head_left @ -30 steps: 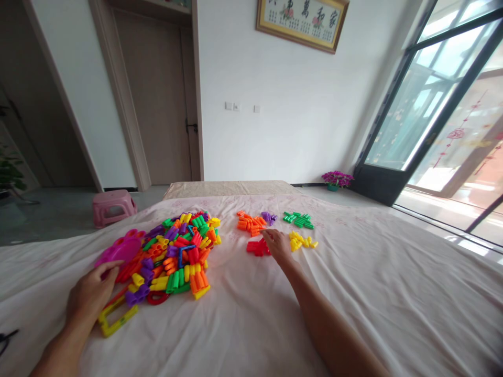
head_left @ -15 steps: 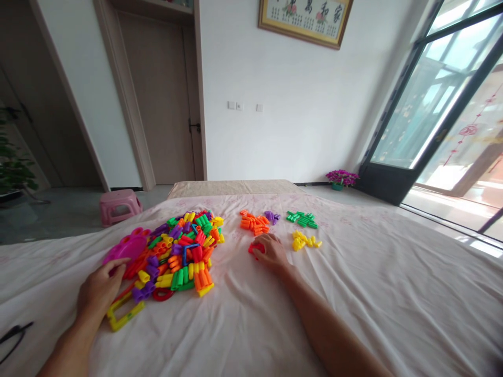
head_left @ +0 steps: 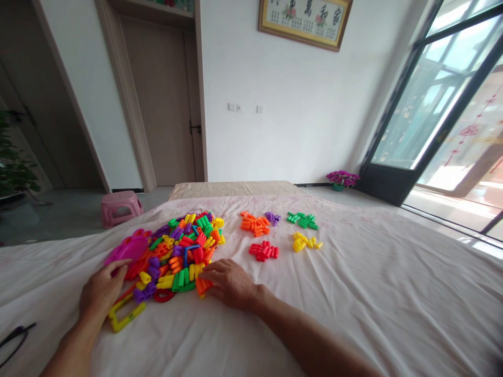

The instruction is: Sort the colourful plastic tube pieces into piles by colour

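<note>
A mixed heap of plastic tube blocks in several colours lies on the cloth. On its right edge my right hand has its fingers and thumb around an orange tube block, partly hidden. My left hand is at the heap's left side, fingers curled at the near edge of a round magenta plastic piece; what is inside them is hidden. Sorted by colour to the right are orange blocks, purple blocks, green blocks, yellow blocks and red blocks.
A yellow rectangular frame lies by my left wrist. Pale cloth with wrinkles covers the surface. A dark cable-like thing is at the left edge. Beyond stand a pink stool and a pot of magenta flowers.
My right hand has left the red blocks, now uncovered, and moved left to the orange block at the heap's edge. My left hand stays almost where it was.
</note>
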The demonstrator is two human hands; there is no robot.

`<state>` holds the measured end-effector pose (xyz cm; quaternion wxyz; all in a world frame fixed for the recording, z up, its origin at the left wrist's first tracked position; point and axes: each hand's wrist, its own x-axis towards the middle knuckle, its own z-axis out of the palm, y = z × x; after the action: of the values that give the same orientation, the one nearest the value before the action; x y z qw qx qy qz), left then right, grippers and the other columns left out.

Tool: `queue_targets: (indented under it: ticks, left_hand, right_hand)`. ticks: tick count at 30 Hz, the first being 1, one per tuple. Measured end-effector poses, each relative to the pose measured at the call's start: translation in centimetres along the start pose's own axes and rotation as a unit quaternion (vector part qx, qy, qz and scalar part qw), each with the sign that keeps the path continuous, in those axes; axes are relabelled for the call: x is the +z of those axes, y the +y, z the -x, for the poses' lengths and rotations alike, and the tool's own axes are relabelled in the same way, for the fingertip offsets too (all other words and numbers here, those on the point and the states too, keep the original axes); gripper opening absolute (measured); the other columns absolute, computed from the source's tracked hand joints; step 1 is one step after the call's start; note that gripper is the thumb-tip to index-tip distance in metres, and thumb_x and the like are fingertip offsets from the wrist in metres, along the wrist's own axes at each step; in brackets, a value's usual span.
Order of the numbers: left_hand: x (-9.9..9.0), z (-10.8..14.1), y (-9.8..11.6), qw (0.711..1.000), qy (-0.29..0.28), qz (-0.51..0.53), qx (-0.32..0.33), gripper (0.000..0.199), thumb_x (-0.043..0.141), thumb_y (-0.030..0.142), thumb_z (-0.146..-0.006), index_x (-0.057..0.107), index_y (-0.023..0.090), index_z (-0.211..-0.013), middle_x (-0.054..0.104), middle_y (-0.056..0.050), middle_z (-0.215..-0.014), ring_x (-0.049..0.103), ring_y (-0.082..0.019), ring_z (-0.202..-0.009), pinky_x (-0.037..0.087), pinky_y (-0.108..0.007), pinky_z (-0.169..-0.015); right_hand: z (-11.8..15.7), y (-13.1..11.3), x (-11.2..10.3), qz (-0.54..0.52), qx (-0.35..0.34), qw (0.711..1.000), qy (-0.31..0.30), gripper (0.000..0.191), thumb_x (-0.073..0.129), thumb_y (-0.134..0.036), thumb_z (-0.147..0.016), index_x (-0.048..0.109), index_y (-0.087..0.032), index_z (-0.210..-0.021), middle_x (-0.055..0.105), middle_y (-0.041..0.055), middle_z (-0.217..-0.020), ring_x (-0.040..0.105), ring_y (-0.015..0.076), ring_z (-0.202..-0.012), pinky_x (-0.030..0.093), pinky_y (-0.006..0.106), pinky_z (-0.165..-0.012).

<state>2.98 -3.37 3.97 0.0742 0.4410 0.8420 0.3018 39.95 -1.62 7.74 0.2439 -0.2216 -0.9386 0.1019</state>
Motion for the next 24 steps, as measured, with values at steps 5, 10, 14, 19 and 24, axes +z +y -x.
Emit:
queue_targets:
  ticks: [5, 10, 14, 19, 24]
  left_hand:
    - [-0.2, -0.1, 0.0, 1.0, -0.018, -0.015, -0.011, 0.051, 0.039, 0.054, -0.087, 0.068, 0.026, -0.117, 0.069, -0.011, -0.108, 0.062, -0.028, -0.088, 0.046, -0.037, -0.075]
    - [-0.2, -0.2, 0.0, 0.999, -0.024, -0.018, -0.017, 0.054, 0.037, 0.055, -0.087, 0.067, 0.024, -0.12, 0.067, -0.011, -0.11, 0.059, -0.025, -0.086, 0.043, -0.036, -0.076]
    - [-0.1, -0.2, -0.2, 0.999, -0.028, -0.015, -0.014, 0.056, 0.035, 0.057, -0.087, 0.066, 0.025, -0.12, 0.067, -0.011, -0.109, 0.058, -0.025, -0.085, 0.043, -0.036, -0.076]
    - [0.0, -0.4, -0.5, 1.0, -0.022, -0.015, -0.014, 0.055, 0.035, 0.058, -0.088, 0.067, 0.025, -0.119, 0.068, -0.011, -0.102, 0.059, -0.025, -0.084, 0.044, -0.035, -0.074]
    - [-0.1, -0.4, -0.4, 1.0, -0.025, -0.019, -0.001, 0.055, 0.035, 0.057, -0.088, 0.067, 0.025, -0.119, 0.069, -0.012, -0.102, 0.061, -0.026, -0.083, 0.044, -0.036, -0.072]
  right_hand:
    - [0.7, 1.1, 0.1, 0.006, 0.048, 0.999, 0.013, 0.033, 0.06, -0.03, -0.088, 0.062, -0.024, -0.12, 0.068, 0.0057, -0.104, 0.062, 0.0186, -0.092, 0.046, 0.029, -0.083]
    - [1.1, 1.3, -0.1, 0.002, 0.017, 1.0, 0.001, 0.041, 0.06, -0.035, -0.089, 0.057, -0.026, -0.129, 0.063, 0.0069, -0.12, 0.06, 0.0206, -0.106, 0.045, 0.031, -0.089]
    - [0.9, 1.3, -0.1, -0.005, 0.022, 1.0, -0.011, 0.035, 0.058, -0.035, -0.091, 0.06, -0.027, -0.124, 0.066, 0.0051, -0.115, 0.061, 0.0196, -0.104, 0.045, 0.031, -0.091]
    - [1.2, 2.0, -0.2, -0.03, 0.052, 0.998, 0.014, 0.033, 0.054, -0.015, -0.087, 0.065, -0.025, -0.116, 0.069, 0.0039, -0.107, 0.063, 0.0177, -0.099, 0.046, 0.028, -0.089]
    - [1.5, 5.3, -1.6, -0.033, 0.195, 0.964, 0.176, 0.027, 0.055, -0.021, -0.088, 0.067, -0.025, -0.112, 0.07, 0.004, -0.106, 0.066, 0.0169, -0.091, 0.049, 0.026, -0.081]
